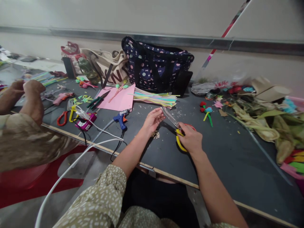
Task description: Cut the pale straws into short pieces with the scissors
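Near the middle of the dark table, my right hand [192,139] grips a pair of scissors [171,118] by its red and yellow handles. The blades point up and left, towards the fingertips of my left hand [152,121]. Those fingers are pinched together close to the blade tips; whatever they hold is too small to make out. Below and beside the left hand lies a small pile of short beige pieces [156,135], partly hidden by it. Bits of pale scrap are scattered on the tabletop around both hands.
A blue glue gun [121,119] with cords lies left. Behind are a pink sheet [127,100], a bundle of pastel stems [156,98] and a dotted bag [159,68]. Small fuzzy flowers [206,110] and dry husks [266,123] lie right. Another person's arms [32,98] rest left.
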### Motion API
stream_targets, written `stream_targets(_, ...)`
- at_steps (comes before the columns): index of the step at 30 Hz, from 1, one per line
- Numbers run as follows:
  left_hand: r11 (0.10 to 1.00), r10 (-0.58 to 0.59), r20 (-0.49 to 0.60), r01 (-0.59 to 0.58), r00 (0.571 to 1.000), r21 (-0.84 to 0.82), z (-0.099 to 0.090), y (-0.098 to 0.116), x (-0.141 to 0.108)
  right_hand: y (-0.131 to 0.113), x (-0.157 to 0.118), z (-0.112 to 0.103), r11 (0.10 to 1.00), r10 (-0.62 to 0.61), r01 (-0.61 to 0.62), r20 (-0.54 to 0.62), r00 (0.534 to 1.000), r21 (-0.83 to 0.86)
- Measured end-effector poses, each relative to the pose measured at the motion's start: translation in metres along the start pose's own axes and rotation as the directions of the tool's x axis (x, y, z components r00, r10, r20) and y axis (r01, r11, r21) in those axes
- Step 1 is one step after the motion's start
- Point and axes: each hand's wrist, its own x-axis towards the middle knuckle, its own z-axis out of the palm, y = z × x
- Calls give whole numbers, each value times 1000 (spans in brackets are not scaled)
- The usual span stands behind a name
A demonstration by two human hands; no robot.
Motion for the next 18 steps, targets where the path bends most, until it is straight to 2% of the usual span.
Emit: stream_targets(18,1000,6,-4,-6,1000,18,4,2,-2,1,-1,2,1000,-26,26,-33,999,13)
